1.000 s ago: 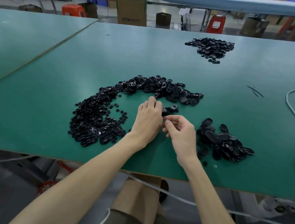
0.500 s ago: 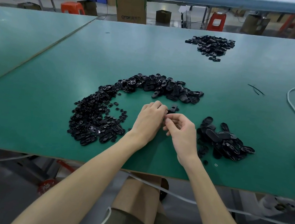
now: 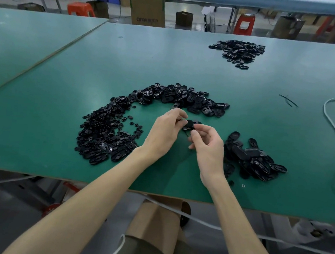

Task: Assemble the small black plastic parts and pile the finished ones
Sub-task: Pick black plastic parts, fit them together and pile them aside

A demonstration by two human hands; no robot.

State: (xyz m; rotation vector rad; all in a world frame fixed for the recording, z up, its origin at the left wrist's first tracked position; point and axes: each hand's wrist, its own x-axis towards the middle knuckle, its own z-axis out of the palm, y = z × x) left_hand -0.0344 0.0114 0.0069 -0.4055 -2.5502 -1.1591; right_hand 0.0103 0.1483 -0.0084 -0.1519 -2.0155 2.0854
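**Two-handed pinch on one black part**

The left hand [image 3: 164,135] and right hand [image 3: 208,150] together pinch a small black part [image 3: 189,125] at frame centre, above the green table [image 3: 37,111]. By appearance, a modest finished pile [image 3: 251,158] lies centre-right. The large arc of loose parts [image 3: 107,128] at centre-left awaits assembly.

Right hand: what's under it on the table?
The right hand pinches a small black part together with the left hand. Below it only green table shows. Its wrist covers the left edge of the right pile, so parts there are hidden.
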